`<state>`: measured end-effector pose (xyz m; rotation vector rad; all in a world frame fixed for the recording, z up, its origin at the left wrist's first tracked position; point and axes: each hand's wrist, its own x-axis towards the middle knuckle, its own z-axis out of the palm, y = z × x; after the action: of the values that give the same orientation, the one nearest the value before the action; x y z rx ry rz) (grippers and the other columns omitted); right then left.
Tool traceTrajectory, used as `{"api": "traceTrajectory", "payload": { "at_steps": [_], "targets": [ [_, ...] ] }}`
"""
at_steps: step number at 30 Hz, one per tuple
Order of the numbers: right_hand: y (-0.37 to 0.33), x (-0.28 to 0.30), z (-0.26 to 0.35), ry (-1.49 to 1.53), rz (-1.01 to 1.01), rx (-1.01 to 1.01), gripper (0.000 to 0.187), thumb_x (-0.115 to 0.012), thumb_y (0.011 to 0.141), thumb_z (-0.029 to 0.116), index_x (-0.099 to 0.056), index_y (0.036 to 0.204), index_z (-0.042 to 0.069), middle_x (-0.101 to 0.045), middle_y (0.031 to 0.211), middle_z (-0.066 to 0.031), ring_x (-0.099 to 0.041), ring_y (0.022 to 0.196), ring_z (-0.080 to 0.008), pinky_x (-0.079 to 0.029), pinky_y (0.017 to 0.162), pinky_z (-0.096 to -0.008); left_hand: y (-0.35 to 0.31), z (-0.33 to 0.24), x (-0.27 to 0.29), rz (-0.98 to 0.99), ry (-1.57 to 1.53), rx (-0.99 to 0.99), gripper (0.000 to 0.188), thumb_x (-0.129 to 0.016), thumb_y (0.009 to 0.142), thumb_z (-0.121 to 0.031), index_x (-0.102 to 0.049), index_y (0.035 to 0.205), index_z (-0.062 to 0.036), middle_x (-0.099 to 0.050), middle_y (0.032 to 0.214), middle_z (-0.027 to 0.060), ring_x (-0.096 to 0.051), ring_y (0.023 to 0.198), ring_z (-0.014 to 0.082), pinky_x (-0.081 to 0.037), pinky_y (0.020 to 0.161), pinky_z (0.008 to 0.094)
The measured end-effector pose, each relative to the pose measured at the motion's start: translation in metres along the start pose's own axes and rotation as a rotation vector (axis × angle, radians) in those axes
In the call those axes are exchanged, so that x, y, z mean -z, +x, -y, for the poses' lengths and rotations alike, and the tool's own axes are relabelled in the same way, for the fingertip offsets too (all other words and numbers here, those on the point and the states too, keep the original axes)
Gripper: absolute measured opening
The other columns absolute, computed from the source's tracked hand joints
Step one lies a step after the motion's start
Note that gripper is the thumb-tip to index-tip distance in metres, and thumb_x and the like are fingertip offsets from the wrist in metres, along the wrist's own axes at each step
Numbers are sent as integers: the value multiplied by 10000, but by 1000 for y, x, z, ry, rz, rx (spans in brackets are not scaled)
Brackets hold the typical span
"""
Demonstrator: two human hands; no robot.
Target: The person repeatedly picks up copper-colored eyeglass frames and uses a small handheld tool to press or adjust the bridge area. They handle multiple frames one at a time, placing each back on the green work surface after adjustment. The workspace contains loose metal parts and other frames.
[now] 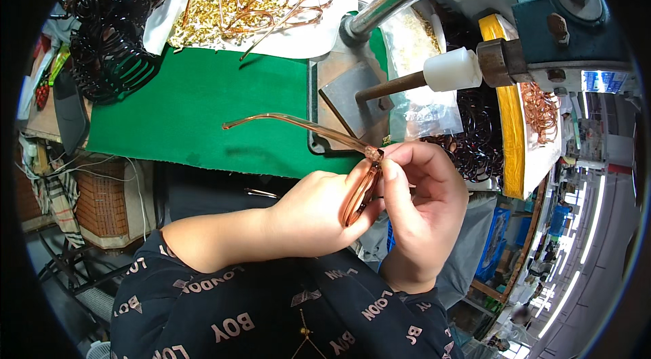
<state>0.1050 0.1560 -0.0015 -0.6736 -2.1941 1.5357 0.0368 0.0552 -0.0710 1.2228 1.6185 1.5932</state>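
A translucent brown eyeglass frame (361, 200) is held in front of my chest, just off the near edge of the green mat. My left hand (315, 206) is closed around its front part. One temple arm (291, 120) sticks out to the left over the mat, its curved tip at the far end. At the hinge corner, the thumb and forefinger of my right hand (427, 206) are pinched together on the frame. Whether a small part sits between those fingertips is hidden. Both hands are near each other, almost touching.
The green mat (196, 108) holds a white sheet (332, 27) with small gold-coloured pieces (210, 16) and several brown frames (291, 10). Dark glossy frames (112, 54) pile at left. A bench machine's rod (393, 86) with a white sleeve (453, 69) reaches over a metal block (356, 101).
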Motion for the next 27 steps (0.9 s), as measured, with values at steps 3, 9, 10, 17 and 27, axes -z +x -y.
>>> {"api": "traceTrajectory", "payload": {
  "at_steps": [3,9,10,17,27],
  "targets": [
    [0,1,3,-121,-22,50,75,-615,787,-9,-593,849,-44,-629,796,-87,-624,726,-129,-488,676,-230,1,-4,2,29,-75,3,242,-593,797,-123,-472,960,10,-590,654,153,-597,576,320,-474,525,371],
    [-3,1,7,-100,-60,57,65,-627,771,-40,-609,834,-47,-637,798,-98,-624,725,-126,-484,669,-216,0,-12,2,139,-505,183,204,-571,824,-97,-466,972,-2,-567,655,85,-567,569,185,-443,529,293],
    [-3,0,8,-82,-57,54,62,-626,771,-44,-611,831,-47,-637,799,-97,-623,724,-125,-484,667,-215,-1,-12,1,134,-554,180,195,-567,830,-92,-466,973,-4,-563,662,68,-556,569,154,-437,530,277],
    [1,8,11,110,11,-64,71,-610,790,-49,-604,860,-45,-635,817,-88,-614,732,-115,-484,661,-214,2,-29,15,294,-944,433,153,-561,869,-131,-460,947,-48,-549,700,6,-517,564,60,-427,515,205],
    [12,13,-12,420,106,-151,140,-578,822,-34,-579,962,-36,-631,870,-81,-597,772,-99,-478,691,-209,5,-30,14,271,-856,453,171,-564,872,-196,-457,915,-70,-545,680,7,-514,532,58,-429,500,207]
  ]
}}
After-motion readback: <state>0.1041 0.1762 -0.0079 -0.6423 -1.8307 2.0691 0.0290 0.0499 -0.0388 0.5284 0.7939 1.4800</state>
